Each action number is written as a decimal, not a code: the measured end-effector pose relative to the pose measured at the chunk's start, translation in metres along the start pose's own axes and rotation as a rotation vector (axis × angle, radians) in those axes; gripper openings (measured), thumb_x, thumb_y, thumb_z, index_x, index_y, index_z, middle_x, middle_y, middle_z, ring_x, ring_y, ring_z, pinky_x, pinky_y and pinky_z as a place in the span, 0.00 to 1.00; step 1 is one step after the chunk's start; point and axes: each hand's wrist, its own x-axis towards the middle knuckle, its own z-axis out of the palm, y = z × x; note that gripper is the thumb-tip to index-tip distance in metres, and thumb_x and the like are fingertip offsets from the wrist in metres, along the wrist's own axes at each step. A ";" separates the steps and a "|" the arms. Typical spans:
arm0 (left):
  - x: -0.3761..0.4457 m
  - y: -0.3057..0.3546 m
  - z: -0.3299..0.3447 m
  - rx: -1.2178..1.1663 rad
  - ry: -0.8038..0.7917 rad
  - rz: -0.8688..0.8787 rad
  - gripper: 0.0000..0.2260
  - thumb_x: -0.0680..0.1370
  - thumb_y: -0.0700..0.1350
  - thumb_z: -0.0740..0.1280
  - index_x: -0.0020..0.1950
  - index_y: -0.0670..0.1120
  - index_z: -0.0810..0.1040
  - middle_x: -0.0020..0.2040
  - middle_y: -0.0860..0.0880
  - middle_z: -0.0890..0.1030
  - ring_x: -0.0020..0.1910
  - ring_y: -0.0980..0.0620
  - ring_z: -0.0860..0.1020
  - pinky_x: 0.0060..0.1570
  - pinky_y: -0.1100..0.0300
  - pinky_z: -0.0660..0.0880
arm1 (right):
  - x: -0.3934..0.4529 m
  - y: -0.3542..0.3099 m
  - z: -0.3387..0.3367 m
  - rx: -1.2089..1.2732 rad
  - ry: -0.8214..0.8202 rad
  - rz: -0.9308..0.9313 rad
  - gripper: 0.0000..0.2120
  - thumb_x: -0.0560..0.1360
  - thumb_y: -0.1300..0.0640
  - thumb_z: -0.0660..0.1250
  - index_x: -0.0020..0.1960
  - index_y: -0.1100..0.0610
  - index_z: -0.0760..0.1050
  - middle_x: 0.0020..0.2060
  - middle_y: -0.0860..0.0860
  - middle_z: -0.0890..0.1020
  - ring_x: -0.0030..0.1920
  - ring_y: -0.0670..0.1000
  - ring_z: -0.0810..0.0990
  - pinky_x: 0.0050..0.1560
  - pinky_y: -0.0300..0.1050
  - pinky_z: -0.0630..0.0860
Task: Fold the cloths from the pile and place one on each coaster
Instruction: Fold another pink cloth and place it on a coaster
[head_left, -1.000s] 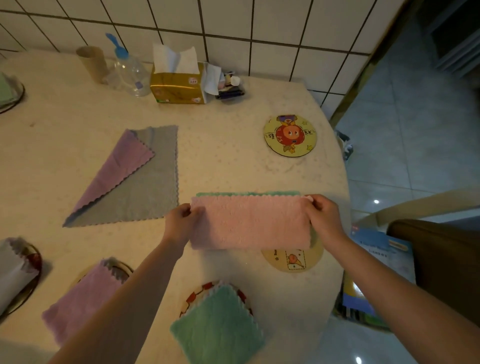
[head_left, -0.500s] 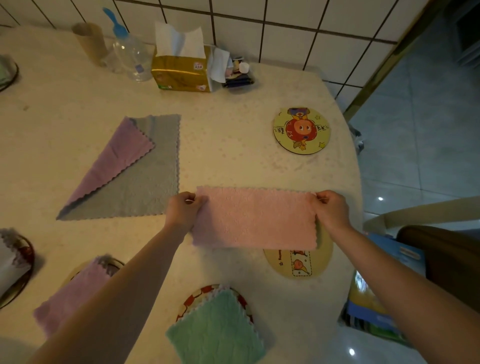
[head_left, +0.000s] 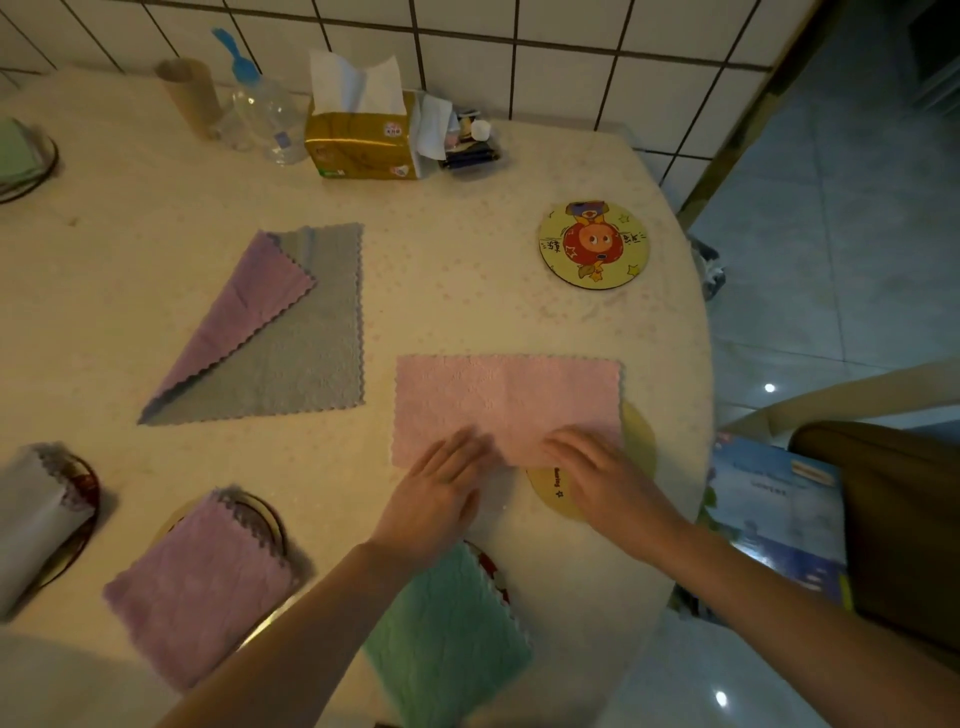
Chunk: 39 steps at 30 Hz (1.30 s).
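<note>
Head view. Pink cloth (head_left: 506, 408) lies flat on the table (head_left: 457, 291), folded to a long rectangle, its near right corner overlapping a yellow coaster (head_left: 556, 493).

Left hand (head_left: 441, 488) and right hand (head_left: 592, 467) both rest flat on the cloth's near edge, fingers straight and spread, gripping nothing. Hands sit close together near the cloth's middle, likely pressing the crease down so the fold holds before the next fold. The cloth sits beside its coaster, probably so the finished square needs only a short slide.

The pile (head_left: 260, 332), a grey cloth with a purple one turned back over it, lies to the left, well apart from the hands and untouched.

Near edge: folded purple cloth (head_left: 202, 587), folded green cloth (head_left: 447, 639) and a pale folded cloth (head_left: 36, 519) each sit on a coaster. At the far left edge, a green cloth (head_left: 15, 156) on a dark-rimmed ring.

Cartoon coaster (head_left: 594, 244), far right, is bare. Judged: it and the yellow one remain to be covered.

Along the tiled wall: tissue box (head_left: 363, 140), clear bottle (head_left: 265, 119), cardboard tube (head_left: 189, 96).
</note>
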 end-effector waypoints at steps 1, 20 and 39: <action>-0.002 0.002 0.005 0.036 -0.026 -0.011 0.22 0.80 0.47 0.57 0.74 0.49 0.65 0.76 0.51 0.63 0.76 0.50 0.56 0.74 0.51 0.57 | -0.004 0.001 0.008 -0.059 -0.036 -0.041 0.29 0.70 0.71 0.66 0.69 0.57 0.66 0.66 0.53 0.71 0.67 0.51 0.65 0.66 0.49 0.70; -0.001 -0.033 -0.031 0.291 -0.117 -0.025 0.26 0.62 0.35 0.77 0.59 0.46 0.77 0.61 0.47 0.77 0.61 0.47 0.74 0.40 0.55 0.80 | -0.004 0.021 -0.016 -0.231 -0.185 -0.031 0.27 0.67 0.65 0.71 0.64 0.54 0.68 0.58 0.53 0.70 0.57 0.52 0.68 0.51 0.45 0.75; -0.050 -0.002 -0.033 0.084 -0.077 0.039 0.35 0.70 0.37 0.66 0.76 0.48 0.61 0.76 0.48 0.62 0.75 0.47 0.59 0.72 0.49 0.60 | -0.032 -0.112 -0.013 0.433 -0.145 -0.052 0.17 0.76 0.66 0.59 0.63 0.58 0.71 0.56 0.50 0.71 0.55 0.43 0.70 0.58 0.24 0.61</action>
